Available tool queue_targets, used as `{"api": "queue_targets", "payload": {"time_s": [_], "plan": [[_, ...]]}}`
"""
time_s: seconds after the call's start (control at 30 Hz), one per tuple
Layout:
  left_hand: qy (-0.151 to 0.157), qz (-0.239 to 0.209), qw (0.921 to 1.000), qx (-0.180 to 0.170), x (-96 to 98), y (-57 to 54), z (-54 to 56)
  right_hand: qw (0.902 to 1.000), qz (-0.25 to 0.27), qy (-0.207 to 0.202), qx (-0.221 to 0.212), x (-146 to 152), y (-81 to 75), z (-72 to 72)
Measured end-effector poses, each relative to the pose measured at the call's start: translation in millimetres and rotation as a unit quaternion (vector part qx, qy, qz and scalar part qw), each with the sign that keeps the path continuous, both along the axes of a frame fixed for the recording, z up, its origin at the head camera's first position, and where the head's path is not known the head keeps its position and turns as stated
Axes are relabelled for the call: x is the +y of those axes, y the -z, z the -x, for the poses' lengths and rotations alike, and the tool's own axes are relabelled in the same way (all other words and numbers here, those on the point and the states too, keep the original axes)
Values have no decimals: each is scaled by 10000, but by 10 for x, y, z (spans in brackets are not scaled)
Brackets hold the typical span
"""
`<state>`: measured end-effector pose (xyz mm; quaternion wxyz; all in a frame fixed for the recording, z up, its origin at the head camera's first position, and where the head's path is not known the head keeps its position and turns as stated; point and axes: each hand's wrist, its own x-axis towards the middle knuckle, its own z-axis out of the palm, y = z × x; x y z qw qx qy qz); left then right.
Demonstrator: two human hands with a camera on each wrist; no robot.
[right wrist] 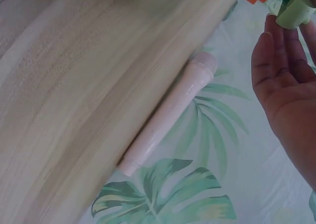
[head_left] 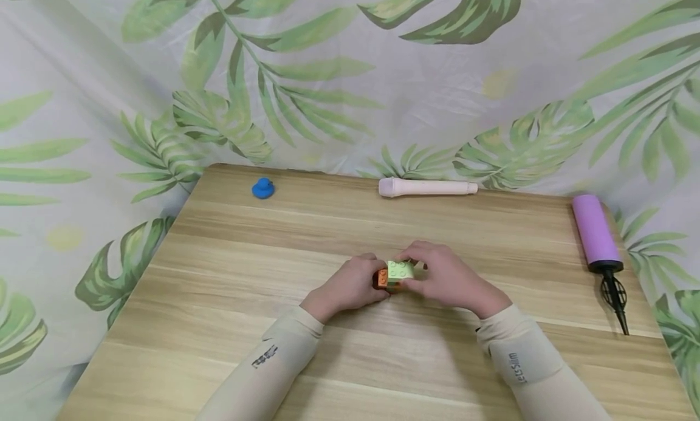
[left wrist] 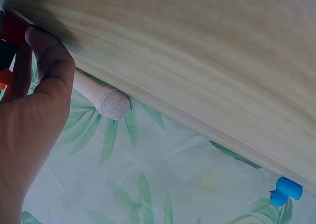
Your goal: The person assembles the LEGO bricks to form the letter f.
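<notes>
Near the middle of the table, both hands meet at a small stack of toy building bricks. My left hand (head_left: 350,285) grips the stack from the left, by an orange brick (head_left: 383,278). From the right, my right hand (head_left: 451,279) pinches a light green brick (head_left: 400,269) with round studs on top, between thumb and fingers. The left wrist view shows a red brick (left wrist: 15,27) at the left fingertips, with a dark green brick (left wrist: 6,54) beside it. Fingers partly hide the lower bricks.
Along the table's back edge lie a pale pink toy microphone (head_left: 429,188) and, farther left, a blue rubber duck (head_left: 263,189). A purple hand pump (head_left: 596,229) with a black nozzle lies near the right edge. A leaf-patterned cloth (head_left: 328,123) hangs behind the wooden table (head_left: 229,275).
</notes>
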<state>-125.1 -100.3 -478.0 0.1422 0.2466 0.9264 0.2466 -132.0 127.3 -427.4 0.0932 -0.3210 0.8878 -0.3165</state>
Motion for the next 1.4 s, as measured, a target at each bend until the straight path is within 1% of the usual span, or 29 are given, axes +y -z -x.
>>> {"api": "queue_targets", "payload": {"time_s": [0.2, 0.5, 0.67, 0.77, 0.87, 0.97, 1.1, 1.2, 1.4], "plan": [[44, -4, 10000, -41, 18, 13, 15, 10000, 42, -62, -10, 21, -13, -1], [-3, -57, 10000, 22, 23, 12, 14, 9992, -61, -275, 274, 14, -48, -15], [12, -41, 10000, 38, 12, 21, 14, 9991, -83, -300, 295, 10, -51, -7], [3, -36, 10000, -66, 1, 14, 17, 9996, -20, -263, 138, 13, -44, 11], [-32, -180, 9996, -236, -6, -12, 20, 9998, 27, -174, -74, 26, -37, 43], [-5, -355, 9989, -320, -9, -37, 20, 9998, 20, -103, -186, 43, -34, 79], [73, -424, 9985, -326, -4, -46, 17, 9995, -18, -41, -305, 53, -51, 124], [106, -439, 9984, -346, -9, -41, 20, 9986, 7, 31, -530, 54, -52, 174], [170, -760, 9951, -612, -38, -49, 15, 9953, 53, 166, -954, 123, 31, 300]]}}
